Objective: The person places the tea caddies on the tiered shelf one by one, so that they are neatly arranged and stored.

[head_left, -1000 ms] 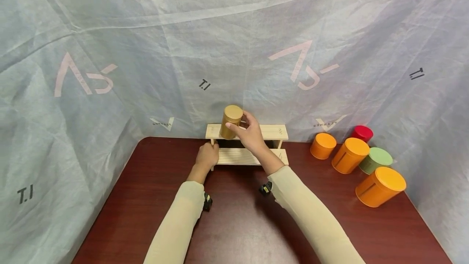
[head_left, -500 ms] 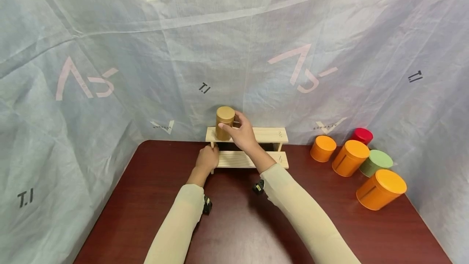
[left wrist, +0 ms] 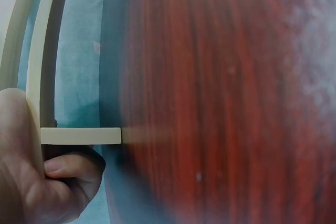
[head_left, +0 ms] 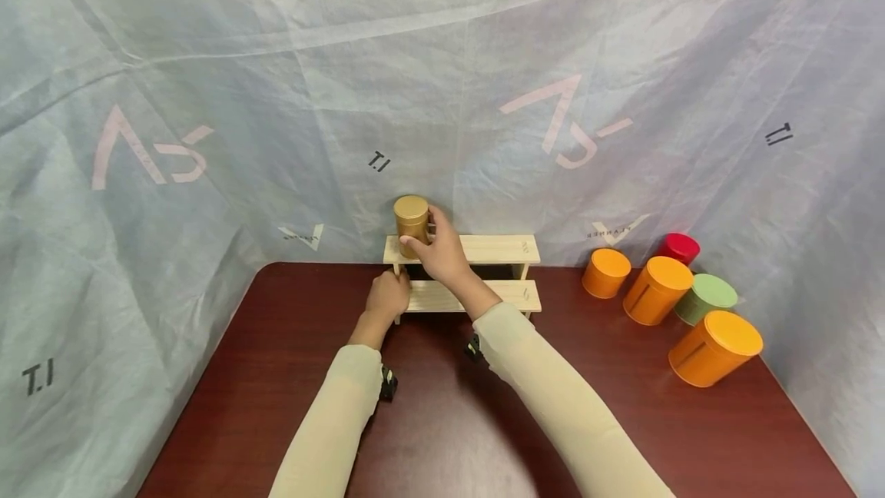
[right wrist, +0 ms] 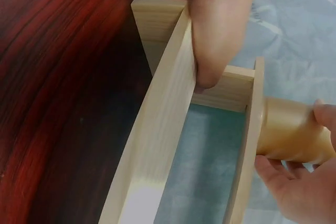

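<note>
A gold canister (head_left: 411, 225) with a lid stands upright at the left end of the upper step of a pale wooden two-step rack (head_left: 477, 297). My right hand (head_left: 442, 254) grips it from the right side, thumb in front and fingers behind. In the right wrist view the base of the gold canister (right wrist: 289, 129) meets the upper board. At the rack's left end my left hand (head_left: 389, 294) holds the lower step. The left wrist view shows the left hand (left wrist: 47, 182) with its fingers curled under the board, beside the end support (left wrist: 81, 136).
To the right on the dark red table (head_left: 429, 421) stand an orange canister (head_left: 606, 273), two larger orange ones, a green canister (head_left: 707, 300) and a red canister (head_left: 677, 249). A grey cloth (head_left: 332, 98) hangs behind the rack and along both sides.
My right hand has moved left with the gold canister along the upper step to its left end. The left hand keeps its hold on the rack.
</note>
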`<state>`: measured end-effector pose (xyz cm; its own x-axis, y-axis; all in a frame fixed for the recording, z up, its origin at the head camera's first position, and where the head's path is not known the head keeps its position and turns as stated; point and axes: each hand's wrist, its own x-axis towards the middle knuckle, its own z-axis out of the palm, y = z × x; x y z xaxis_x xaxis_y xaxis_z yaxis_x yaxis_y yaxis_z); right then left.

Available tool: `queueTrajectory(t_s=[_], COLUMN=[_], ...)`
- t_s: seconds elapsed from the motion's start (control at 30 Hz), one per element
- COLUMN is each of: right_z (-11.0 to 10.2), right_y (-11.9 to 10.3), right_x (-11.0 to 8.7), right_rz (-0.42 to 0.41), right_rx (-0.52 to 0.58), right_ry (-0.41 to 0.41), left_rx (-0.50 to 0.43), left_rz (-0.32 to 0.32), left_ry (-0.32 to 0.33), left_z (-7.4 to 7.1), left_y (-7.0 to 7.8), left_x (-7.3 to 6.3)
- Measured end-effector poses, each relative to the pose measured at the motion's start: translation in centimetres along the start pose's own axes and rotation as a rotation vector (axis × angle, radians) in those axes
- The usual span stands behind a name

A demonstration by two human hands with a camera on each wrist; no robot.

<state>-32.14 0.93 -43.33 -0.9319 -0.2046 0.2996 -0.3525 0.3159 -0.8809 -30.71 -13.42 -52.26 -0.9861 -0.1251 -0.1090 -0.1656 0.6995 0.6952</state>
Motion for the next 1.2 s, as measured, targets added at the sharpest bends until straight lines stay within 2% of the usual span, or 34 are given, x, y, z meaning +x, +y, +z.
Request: queueTrajectory(t_s=[0.33, 0.47, 0.57, 0.67, 0.83, 1.0, 1.2], right_z=[0.6, 0.4, 0.2, 0.1, -0.5, -1.5, -2.8], right_y=[0.2, 0.9, 1.3, 1.5, 1.6, 1.6, 1.6], right_x=[-0.1, -0.2, -0.5, -0.7, -1.5, -2.6, -4.1], right_rz=[-0.006, 0.054, 0.127, 0.162, 0.127, 0.105, 0.104], right_rx=[-0.078, -0.117, -0.084, -0.003, 0.032, 0.052, 0.045], right_ry=[0.004, 0.008, 0.013, 0.010, -0.036, -0.018, -0.061], left_rx=[-0.001, -0.002, -0.012, -0.015, -0.015, -0.020, -0.023], left_rz=[0.007, 0.012, -0.002, -0.017, -0.014, -0.001, -0.023], left_ry=[-0.003, -0.001, -0.011, -0.020, -0.019, -0.036, -0.020], left_z=[-0.2, -0.2, -0.2, -0.2, -0.1, 0.1, 0.1], left_y=[0.0, 0.0, 0.1, 0.0, 0.1, 0.5, 0.0], left_x=[0.0, 0.1, 0.0, 0.0, -0.2, -0.2, 0.2])
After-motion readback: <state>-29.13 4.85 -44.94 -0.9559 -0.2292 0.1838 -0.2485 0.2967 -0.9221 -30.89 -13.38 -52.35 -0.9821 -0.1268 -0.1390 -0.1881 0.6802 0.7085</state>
